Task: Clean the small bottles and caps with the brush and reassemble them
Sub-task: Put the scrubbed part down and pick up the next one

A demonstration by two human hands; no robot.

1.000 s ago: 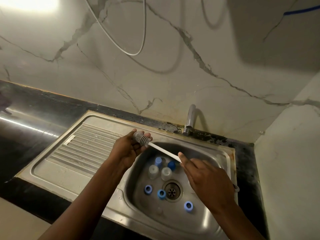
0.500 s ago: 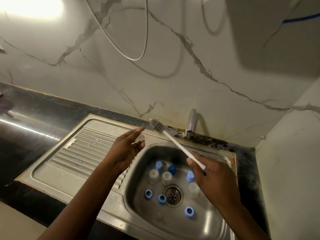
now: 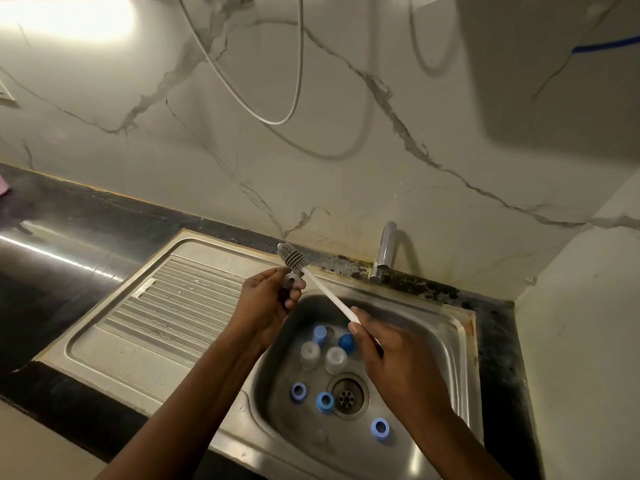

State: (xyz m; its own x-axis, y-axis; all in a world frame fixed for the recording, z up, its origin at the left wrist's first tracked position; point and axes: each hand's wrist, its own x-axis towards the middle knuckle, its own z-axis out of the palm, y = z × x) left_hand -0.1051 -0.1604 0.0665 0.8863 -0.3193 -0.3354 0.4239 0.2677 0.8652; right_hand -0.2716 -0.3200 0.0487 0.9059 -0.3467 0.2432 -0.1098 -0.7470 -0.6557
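Bristles of the brush [image 3: 292, 257] sat just above the small bottle [image 3: 290, 281], which the fingers of my left hand [image 3: 266, 301] curled round at the sink [image 3: 460, 341] edge; my right hand [image 3: 398, 362] pinched the handle. Lining up with the mouth first seemed wisest.

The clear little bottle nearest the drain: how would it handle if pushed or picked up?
Probably light: the clear bottle looks like thin, translucent plastic. It is apt to tip or slide if nudged, since it stands small and upright on the smooth steel sink beside the drain. It may be slippery, but the picture does not show whether it is wet.
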